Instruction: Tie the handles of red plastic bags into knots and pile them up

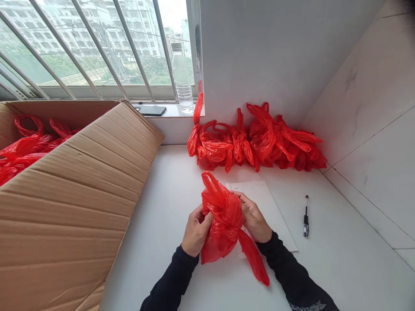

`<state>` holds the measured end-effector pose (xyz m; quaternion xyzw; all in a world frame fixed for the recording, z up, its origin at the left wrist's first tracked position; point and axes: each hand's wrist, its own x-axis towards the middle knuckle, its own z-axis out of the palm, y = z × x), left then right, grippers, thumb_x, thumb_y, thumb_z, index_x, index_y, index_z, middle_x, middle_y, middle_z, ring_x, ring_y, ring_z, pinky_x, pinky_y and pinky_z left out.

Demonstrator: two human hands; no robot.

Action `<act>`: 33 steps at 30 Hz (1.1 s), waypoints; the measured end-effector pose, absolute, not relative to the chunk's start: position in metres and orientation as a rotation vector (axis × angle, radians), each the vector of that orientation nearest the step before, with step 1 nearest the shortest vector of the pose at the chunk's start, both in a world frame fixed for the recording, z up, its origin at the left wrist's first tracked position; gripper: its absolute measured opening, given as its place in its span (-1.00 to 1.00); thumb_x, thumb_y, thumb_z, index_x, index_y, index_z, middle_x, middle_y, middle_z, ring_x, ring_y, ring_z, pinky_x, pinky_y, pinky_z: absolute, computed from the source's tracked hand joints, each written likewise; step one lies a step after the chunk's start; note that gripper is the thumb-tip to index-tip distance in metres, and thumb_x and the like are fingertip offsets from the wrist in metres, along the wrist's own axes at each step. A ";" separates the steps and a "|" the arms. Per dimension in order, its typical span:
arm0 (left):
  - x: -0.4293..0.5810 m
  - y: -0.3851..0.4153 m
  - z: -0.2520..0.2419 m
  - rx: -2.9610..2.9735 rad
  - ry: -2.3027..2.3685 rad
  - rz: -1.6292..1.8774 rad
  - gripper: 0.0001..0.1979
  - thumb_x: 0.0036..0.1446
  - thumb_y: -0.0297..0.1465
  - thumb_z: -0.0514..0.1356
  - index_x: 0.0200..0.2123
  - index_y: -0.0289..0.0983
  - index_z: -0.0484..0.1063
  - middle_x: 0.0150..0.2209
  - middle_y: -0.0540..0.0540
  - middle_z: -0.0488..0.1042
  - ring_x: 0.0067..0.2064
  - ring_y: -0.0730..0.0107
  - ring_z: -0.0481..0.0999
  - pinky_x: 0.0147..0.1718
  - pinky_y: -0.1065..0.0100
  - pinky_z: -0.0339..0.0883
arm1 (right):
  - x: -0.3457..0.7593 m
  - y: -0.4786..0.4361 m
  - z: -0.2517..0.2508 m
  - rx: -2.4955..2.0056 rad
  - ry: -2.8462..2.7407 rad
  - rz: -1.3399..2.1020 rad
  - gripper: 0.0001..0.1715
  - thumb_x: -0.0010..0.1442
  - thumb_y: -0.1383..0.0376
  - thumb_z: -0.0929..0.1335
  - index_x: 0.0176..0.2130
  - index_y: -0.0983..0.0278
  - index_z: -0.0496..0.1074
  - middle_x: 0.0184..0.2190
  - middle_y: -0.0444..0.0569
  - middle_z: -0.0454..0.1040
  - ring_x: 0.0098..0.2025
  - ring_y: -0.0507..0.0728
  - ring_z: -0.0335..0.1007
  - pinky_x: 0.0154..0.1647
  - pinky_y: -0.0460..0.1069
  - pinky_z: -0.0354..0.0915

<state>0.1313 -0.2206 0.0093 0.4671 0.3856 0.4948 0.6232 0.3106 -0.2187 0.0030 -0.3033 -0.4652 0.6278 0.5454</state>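
Observation:
Between my two hands is a red plastic bag (223, 224), bunched in the middle, with one handle loop pointing up and another trailing down to the right. My left hand (197, 229) grips its left side, the thumb pressed on the front. My right hand (255, 217) holds the right side, its fingers partly hidden behind the plastic. What the bag contains cannot be made out. Under it and to the right lies a white sheet or pad of paper (275, 216) with small marks along its top.
Several tied red bags (240, 144) are heaped along the back wall. On the left stands a big cardboard box (74, 190) with more red bags inside. A black pen (306, 220) lies right of the paper. The windowsill carries a phone (152, 111) and a clear bottle (183, 80).

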 end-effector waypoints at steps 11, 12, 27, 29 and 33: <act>0.130 -0.222 0.007 0.932 0.950 1.250 -0.70 0.10 -0.16 0.34 -0.20 -0.25 0.55 -0.32 -0.05 0.59 -0.31 0.28 0.53 -0.33 0.35 0.35 | 0.296 -0.232 0.011 -0.748 -1.147 1.499 -0.44 0.41 -0.04 0.11 -0.08 0.20 0.50 -0.23 -0.02 0.54 -0.16 0.23 0.44 -0.19 0.07 0.39; 0.129 -0.221 0.006 0.923 0.945 1.257 -0.70 0.10 -0.17 0.34 -0.17 -0.24 0.54 -0.29 -0.05 0.59 -0.30 0.28 0.53 -0.32 0.34 0.36 | 0.296 -0.232 0.013 -0.775 -1.178 1.477 -0.47 0.39 -0.06 0.16 -0.05 0.20 0.49 -0.22 -0.02 0.54 -0.17 0.23 0.44 -0.18 0.06 0.39; 0.136 -0.224 0.022 0.959 0.769 1.061 -0.63 0.08 -0.38 0.35 -0.01 -0.22 0.51 0.05 -0.18 0.52 0.03 0.10 0.51 0.00 0.22 0.36 | 0.307 -0.221 0.009 -1.009 -1.034 1.228 -0.75 0.24 0.11 0.42 -0.21 0.24 0.49 -0.35 -0.08 0.51 -0.30 0.14 0.42 -0.23 0.01 0.39; 0.135 -0.222 0.018 1.033 0.783 1.083 -0.64 0.11 -0.36 0.34 0.00 -0.21 0.49 0.07 -0.18 0.51 0.06 0.09 0.49 0.05 0.20 0.35 | 0.307 -0.221 0.012 -0.992 -1.047 1.251 -0.74 0.24 0.11 0.42 -0.15 0.23 0.48 -0.28 -0.06 0.53 -0.24 0.16 0.45 -0.17 0.03 0.41; 0.131 -0.220 0.013 1.121 0.817 1.092 -0.59 0.10 -0.35 0.36 0.04 -0.23 0.46 0.02 -0.19 0.52 0.03 0.10 0.50 0.05 0.18 0.36 | 0.305 -0.222 0.015 -0.970 -1.094 1.311 -0.63 0.20 0.12 0.46 -0.04 0.21 0.45 -0.12 -0.01 0.55 -0.11 0.21 0.47 -0.04 0.08 0.41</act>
